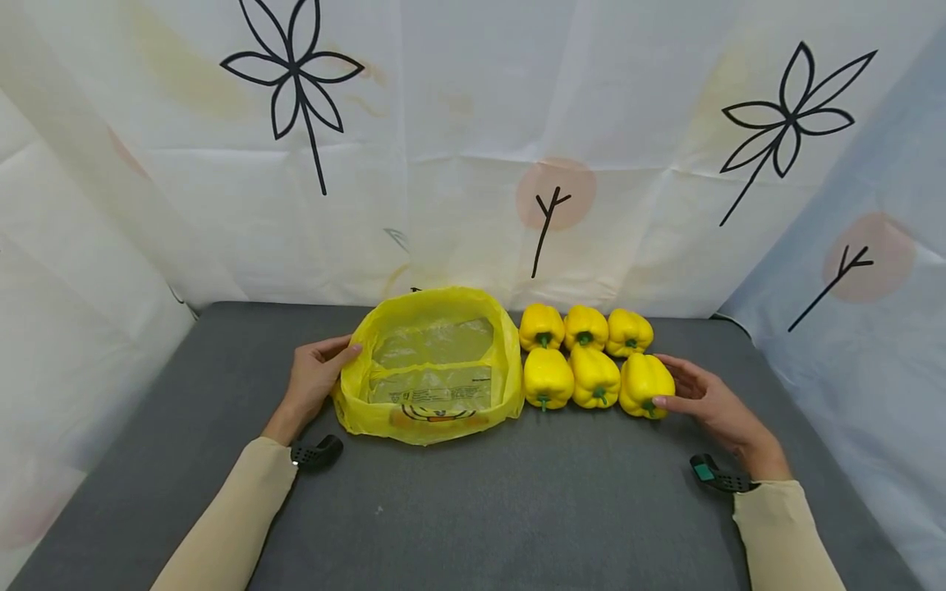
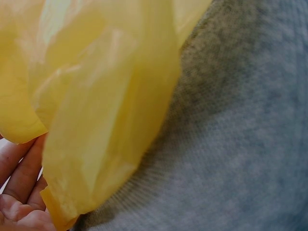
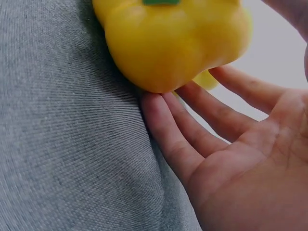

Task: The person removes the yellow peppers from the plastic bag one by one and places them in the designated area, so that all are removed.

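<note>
A yellow plastic bag (image 1: pixel 429 427) stands with its mouth spread wide in the head view, printed text showing through inside. My left hand (image 1: pixel 314 379) holds its left rim, thumb over the edge and fingers outside; the left wrist view shows the fingers (image 2: pixel 21 173) partly behind the yellow film. To the bag's right, yellow bell peppers sit in two rows of three. My right hand (image 1: pixel 713 406) grips the front-right bell pepper (image 1: pixel 645 384), thumb near its green stem and fingers round the far side. In the right wrist view, fingertips meet the pepper's underside (image 3: pixel 163 57).
Other yellow bell peppers, such as the front-left one (image 1: pixel 548 377) and the back-right one (image 1: pixel 630 331), stand close together against the bag's right side. A grey cloth-covered table (image 1: pixel 473 509) lies beneath. White patterned fabric (image 1: pixel 458 222) hangs behind and at both sides.
</note>
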Available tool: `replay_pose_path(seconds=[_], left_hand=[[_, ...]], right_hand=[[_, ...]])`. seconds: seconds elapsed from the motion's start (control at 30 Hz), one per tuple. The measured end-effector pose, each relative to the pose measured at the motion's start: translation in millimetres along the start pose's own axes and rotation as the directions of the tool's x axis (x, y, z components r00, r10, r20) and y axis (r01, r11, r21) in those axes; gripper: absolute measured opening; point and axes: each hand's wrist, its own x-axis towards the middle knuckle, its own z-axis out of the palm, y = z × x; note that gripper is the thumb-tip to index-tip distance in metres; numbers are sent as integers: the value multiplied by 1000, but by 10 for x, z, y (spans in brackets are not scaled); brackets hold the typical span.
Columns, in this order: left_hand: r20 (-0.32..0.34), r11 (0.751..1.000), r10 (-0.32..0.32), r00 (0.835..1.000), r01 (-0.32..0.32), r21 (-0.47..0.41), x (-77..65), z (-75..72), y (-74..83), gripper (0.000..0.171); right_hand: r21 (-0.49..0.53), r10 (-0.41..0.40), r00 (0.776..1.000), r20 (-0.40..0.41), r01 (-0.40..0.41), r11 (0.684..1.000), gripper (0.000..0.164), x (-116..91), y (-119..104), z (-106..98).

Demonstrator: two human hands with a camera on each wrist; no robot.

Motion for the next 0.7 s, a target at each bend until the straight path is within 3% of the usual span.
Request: replay_pose_path(seconds=[0.7], left_hand=[[-6, 1000, -5, 1000, 5, 13, -8, 5, -1, 50]], right_hand=[[-23, 28, 998, -58, -30, 999, 76, -9, -43, 16]])
